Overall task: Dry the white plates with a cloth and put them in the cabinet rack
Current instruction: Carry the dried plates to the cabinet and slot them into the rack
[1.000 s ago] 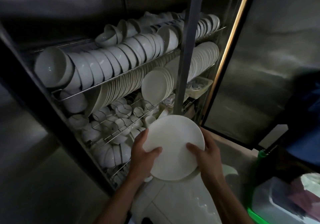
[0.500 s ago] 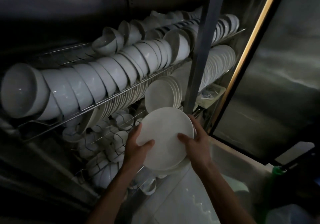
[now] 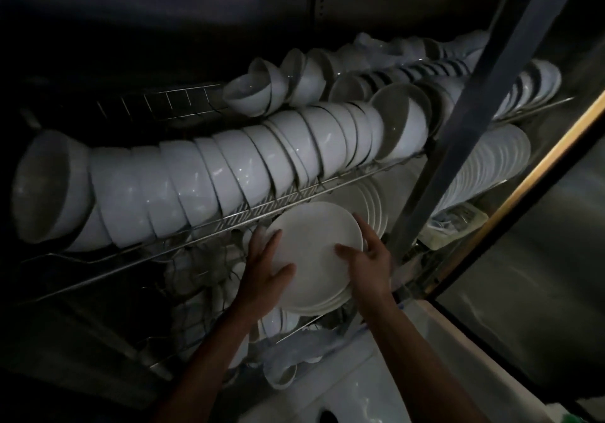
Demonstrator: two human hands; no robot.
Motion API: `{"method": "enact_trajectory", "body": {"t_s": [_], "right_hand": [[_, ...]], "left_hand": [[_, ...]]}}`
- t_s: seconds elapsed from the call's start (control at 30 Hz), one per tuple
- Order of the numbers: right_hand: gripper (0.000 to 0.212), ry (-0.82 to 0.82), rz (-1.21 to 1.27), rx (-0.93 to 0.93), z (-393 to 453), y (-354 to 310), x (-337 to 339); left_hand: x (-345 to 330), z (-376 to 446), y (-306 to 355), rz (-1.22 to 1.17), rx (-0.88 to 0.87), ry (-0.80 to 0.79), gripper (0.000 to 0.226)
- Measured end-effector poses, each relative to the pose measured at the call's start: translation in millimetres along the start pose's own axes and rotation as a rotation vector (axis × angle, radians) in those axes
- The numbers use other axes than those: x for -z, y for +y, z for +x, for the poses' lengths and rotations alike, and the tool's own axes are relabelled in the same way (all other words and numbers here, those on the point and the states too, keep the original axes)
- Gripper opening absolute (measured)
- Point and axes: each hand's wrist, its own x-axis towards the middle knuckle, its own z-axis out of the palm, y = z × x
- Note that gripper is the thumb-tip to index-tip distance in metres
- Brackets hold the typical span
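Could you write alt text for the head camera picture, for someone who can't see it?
Two hands, left hand and right hand, hold a small stack of white plates at a dim steel cabinet, just under a wire rack that carries a long row of white bowls. More plates stand on edge to the right.

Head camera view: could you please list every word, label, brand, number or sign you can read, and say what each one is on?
None: no readable text anywhere in this dim view.
Stack of white plates, held by the left hand and right hand: plain, unmarked.
Row of white bowls on the wire rack: only glints, no print.
Small tray on the right: too blurred to tell.
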Motion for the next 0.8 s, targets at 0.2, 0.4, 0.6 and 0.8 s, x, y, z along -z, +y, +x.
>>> {"method": "enact_trajectory", "body": {"t_s": [0.2, 0.4, 0.6, 0.8], "right_hand": [[0.064, -0.068, -0.067, 0.012, 51, 4, -2], [0.066, -0.119, -0.074, 0.069, 76, 17, -10], [0.062, -0.126, -0.099, 0.152, 84, 19, -20], [0.062, -0.208, -0.216, 0.303, 84, 20, -25]], "left_hand": [[-24, 21, 5, 0.238, 0.015, 0.099, 0.067], [-42, 30, 17, 0.420, -0.114, 0.332, 0.032], [-63, 35, 25, 0.479, 0.081, 0.153, 0.067], [-77, 43, 5, 0.260, 0.135, 0.043, 0.061]]}}
